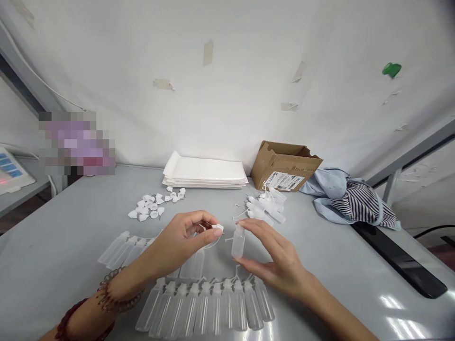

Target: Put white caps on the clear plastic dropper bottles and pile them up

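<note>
Between thumb and fingertips, my left hand [192, 232] pinches a small white cap [218, 228]. My right hand [272, 253] grips a small translucent plastic bottle [238, 241], thumb at its base and fingers at its neck. The bottle stands nearly upright, a little to the right of the cap and apart from it. Below both hands lies a row of capped bottles [204, 308] with thin white straps. More bottles [124, 248] lie partly hidden behind my left forearm. Beyond my left hand are loose white caps [149, 206], some with thin needle-like tips.
A pile of bottles [265, 206] lies before an open cardboard box [280, 166]. White padded envelopes [206, 171] are stacked against the wall. To the right are a striped and blue cloth [359, 199] and a long black object [398, 260]. The grey table [320, 293] carries everything.
</note>
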Action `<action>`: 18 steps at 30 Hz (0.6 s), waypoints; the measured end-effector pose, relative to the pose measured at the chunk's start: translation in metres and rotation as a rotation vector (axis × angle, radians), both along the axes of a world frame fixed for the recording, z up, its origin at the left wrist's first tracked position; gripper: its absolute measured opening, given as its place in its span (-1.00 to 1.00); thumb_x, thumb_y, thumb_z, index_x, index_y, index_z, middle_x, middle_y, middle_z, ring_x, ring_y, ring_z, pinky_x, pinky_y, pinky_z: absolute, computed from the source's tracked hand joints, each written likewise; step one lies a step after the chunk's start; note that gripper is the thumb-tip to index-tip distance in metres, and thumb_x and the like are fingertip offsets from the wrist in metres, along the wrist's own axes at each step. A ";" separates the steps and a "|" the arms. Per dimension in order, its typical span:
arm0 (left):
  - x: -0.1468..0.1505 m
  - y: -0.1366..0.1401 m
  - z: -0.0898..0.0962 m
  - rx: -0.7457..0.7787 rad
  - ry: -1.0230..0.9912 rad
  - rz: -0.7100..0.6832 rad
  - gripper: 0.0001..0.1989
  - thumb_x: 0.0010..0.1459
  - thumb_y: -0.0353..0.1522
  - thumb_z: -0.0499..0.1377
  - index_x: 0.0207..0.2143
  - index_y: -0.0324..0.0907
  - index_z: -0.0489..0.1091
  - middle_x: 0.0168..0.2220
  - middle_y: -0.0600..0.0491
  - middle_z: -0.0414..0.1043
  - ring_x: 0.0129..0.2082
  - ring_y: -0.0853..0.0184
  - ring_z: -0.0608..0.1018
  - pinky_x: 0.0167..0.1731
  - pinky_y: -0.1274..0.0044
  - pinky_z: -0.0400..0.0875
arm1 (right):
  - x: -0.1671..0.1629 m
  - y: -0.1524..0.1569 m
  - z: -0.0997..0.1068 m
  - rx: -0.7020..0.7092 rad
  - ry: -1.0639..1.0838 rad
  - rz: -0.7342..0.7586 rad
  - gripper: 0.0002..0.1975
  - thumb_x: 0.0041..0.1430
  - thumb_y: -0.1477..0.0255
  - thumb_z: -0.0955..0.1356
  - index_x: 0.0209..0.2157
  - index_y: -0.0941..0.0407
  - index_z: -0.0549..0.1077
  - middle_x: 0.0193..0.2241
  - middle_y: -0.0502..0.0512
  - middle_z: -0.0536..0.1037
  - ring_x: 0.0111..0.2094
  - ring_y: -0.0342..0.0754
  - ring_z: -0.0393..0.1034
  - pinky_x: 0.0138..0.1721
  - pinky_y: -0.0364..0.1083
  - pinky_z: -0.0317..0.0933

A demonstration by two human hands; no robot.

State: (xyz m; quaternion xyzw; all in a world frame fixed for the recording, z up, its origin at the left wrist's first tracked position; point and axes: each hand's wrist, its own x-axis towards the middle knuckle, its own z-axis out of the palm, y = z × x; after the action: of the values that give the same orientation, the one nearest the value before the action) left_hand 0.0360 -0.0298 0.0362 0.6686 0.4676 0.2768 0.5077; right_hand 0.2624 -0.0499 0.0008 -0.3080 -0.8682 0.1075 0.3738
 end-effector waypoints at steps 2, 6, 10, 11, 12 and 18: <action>-0.001 0.000 0.001 -0.037 -0.046 -0.024 -0.78 0.15 -0.18 0.13 -0.36 -0.14 0.42 -0.36 0.10 0.43 -0.35 0.35 0.43 -0.35 0.54 0.32 | -0.003 -0.001 -0.001 0.001 0.003 0.016 -0.45 0.14 0.52 0.38 0.15 0.15 0.17 -0.07 0.25 0.44 -0.03 0.04 0.35 -0.05 0.01 0.33; 0.001 -0.001 0.000 -0.073 -0.097 -0.030 -0.79 0.15 -0.19 0.14 -0.34 -0.14 0.42 -0.37 0.12 0.40 -0.36 0.37 0.42 -0.33 0.56 0.31 | -0.006 -0.003 -0.003 0.040 -0.009 0.047 -0.43 0.15 0.51 0.37 0.17 0.18 0.16 -0.11 0.27 0.45 -0.09 0.05 0.38 -0.13 0.00 0.37; 0.005 -0.002 -0.004 -0.083 -0.117 -0.047 -0.79 0.13 -0.20 0.16 -0.33 -0.16 0.43 -0.38 0.11 0.42 -0.32 0.35 0.44 -0.27 0.53 0.33 | -0.009 -0.003 -0.005 0.062 -0.027 0.086 -0.38 0.13 0.51 0.39 0.19 0.24 0.13 -0.13 0.30 0.46 -0.13 0.07 0.38 -0.17 0.03 0.38; 0.005 -0.002 -0.004 -0.090 -0.122 -0.054 -0.79 0.13 -0.21 0.15 -0.32 -0.17 0.43 -0.37 0.10 0.43 -0.31 0.33 0.45 -0.25 0.52 0.33 | -0.009 -0.004 -0.005 0.058 -0.031 0.094 -0.37 0.14 0.50 0.38 0.20 0.24 0.12 -0.13 0.31 0.46 -0.14 0.07 0.38 -0.18 0.03 0.38; 0.006 -0.002 -0.005 -0.100 -0.128 -0.061 -0.78 0.14 -0.21 0.15 -0.32 -0.17 0.43 -0.36 0.09 0.44 -0.30 0.32 0.46 -0.23 0.51 0.33 | -0.010 -0.004 -0.005 0.056 -0.037 0.099 -0.37 0.14 0.50 0.38 0.20 0.25 0.11 -0.13 0.31 0.46 -0.14 0.07 0.38 -0.18 0.03 0.38; 0.005 0.000 -0.007 -0.098 -0.126 -0.051 -0.78 0.13 -0.21 0.15 -0.35 -0.18 0.43 -0.38 0.09 0.45 -0.34 0.34 0.45 -0.29 0.54 0.33 | -0.010 -0.007 -0.007 0.082 -0.053 0.086 -0.45 0.19 0.54 0.33 0.19 0.27 0.13 -0.11 0.34 0.45 -0.12 0.07 0.38 -0.16 0.02 0.38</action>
State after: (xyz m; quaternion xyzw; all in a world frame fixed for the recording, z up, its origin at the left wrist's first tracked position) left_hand 0.0413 -0.0296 0.0293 0.6358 0.4305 0.2823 0.5752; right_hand 0.2526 -0.0570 -0.0065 -0.2577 -0.8940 0.0793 0.3580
